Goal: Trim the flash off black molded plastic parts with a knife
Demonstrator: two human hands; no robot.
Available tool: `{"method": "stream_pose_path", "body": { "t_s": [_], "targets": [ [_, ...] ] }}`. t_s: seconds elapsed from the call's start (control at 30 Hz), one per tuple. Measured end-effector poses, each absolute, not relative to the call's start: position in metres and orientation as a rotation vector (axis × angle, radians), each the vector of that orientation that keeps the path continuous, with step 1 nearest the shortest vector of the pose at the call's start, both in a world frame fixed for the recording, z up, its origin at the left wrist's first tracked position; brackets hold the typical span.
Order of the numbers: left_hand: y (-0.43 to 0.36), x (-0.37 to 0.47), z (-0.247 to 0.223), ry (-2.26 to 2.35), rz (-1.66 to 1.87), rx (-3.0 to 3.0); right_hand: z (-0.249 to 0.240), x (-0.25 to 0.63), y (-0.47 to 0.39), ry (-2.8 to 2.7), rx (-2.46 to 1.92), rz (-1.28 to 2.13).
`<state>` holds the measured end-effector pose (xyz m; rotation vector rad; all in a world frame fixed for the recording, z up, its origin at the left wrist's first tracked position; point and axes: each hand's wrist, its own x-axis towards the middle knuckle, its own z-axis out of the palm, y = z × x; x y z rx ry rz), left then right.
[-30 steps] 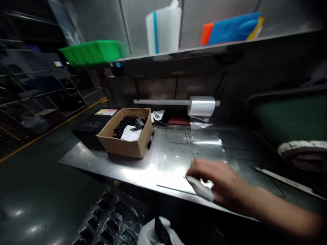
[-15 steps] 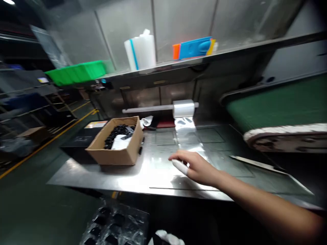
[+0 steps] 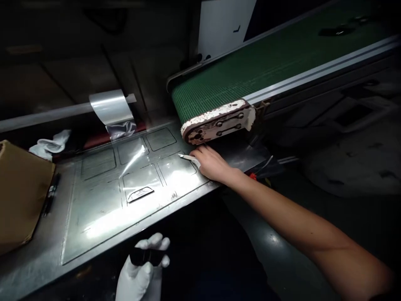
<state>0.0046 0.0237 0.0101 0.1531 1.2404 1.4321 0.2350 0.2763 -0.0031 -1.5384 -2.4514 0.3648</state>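
Observation:
My left hand (image 3: 139,271), in a white glove, is below the bench's front edge. Its fingers are closed around a small glossy black piece (image 3: 147,256). My right hand (image 3: 209,163) is bare apart from a white cover on the thumb. It rests at the right end of the clear mat (image 3: 94,209), beneath the conveyor's end, with its fingers closed on a slim pale tool (image 3: 184,156). Only the tool's tip shows, pointing left; its kind cannot be told. A small dark-edged piece of film (image 3: 140,193) lies on the mat.
A green conveyor belt (image 3: 216,90) overhangs the bench at the right, with a dark item (image 3: 336,31) on it. Behind the mat hangs a roll of clear film (image 3: 111,106) on a rod. A cardboard box (image 3: 25,196) and a white cloth (image 3: 52,143) are at the left.
The view has swung right. My right hand has gone from above the middle of the mat to the pale tool and closed on it. More of my left hand shows, with the black piece.

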Motion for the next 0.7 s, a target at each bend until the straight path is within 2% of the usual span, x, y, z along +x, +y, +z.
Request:
{"method": "stream_pose_path", "body": {
  "t_s": [0.17, 0.43, 0.7],
  "targets": [
    [0.027, 0.02, 0.019, 1.172, 1.412, 0.162, 0.009, 0.244, 0.251, -2.499, -1.305, 0.591],
    [0.021, 0.028, 0.023, 1.111, 1.391, 0.242, 0.029, 0.216, 0.166, -2.318, -0.472, 1.45],
    [0.004, 0.016, 0.02, 1.049, 1.322, 0.223, 0.032, 0.183, 0.161, -2.421, -0.417, 1.741]
  ]
}}
